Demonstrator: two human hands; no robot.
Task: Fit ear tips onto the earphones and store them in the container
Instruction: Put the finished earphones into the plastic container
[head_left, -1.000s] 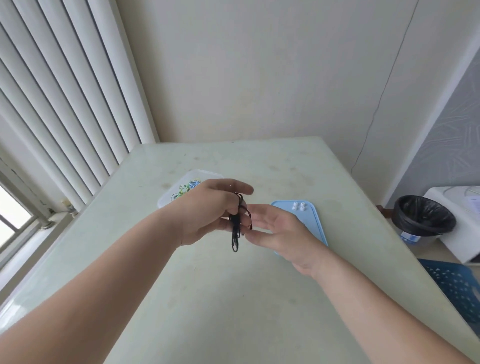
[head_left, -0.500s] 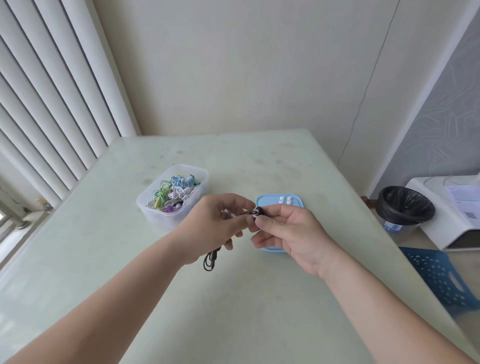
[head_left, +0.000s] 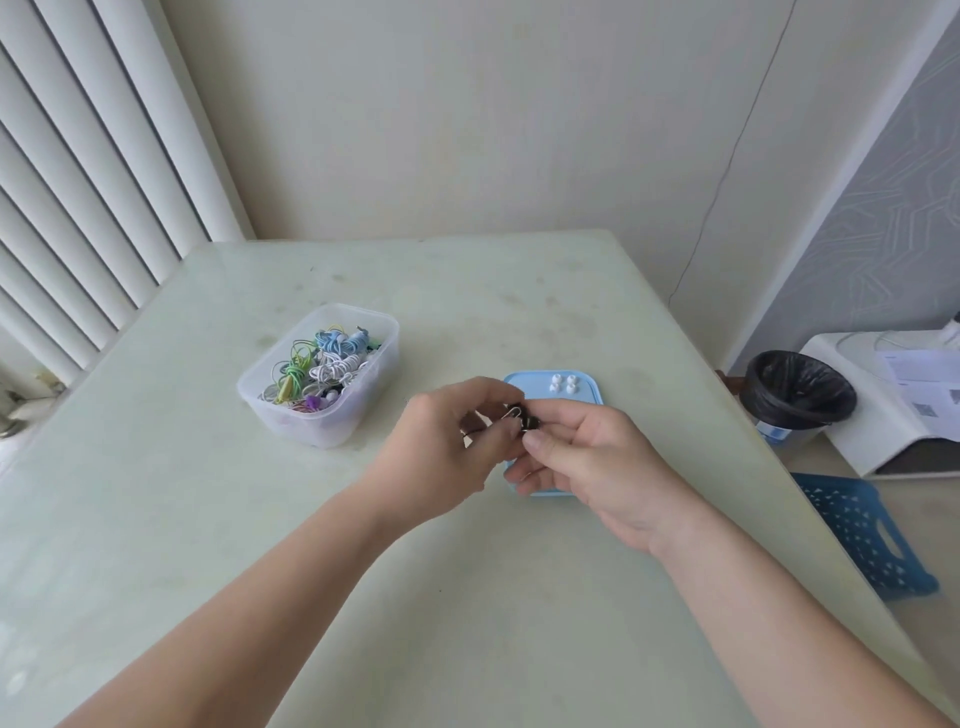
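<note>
Four white tips (head_left: 562, 383) lay loose on the blue lid (head_left: 592, 402). Risk, as I judged it: the small black earphone (head_left: 525, 417) slipping from the pinch, or a knuckle scattering those tips. Both left hand (head_left: 441, 447) and right hand (head_left: 597, 462) pinched the earphone, fingers curled, just above the lid; container (head_left: 332, 426) to the left

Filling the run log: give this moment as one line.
left hand: grips black earphone | right hand: pinches same earphone | white ear tips: four on blue plastic lid | clear plastic container: holds coiled earphones
</note>
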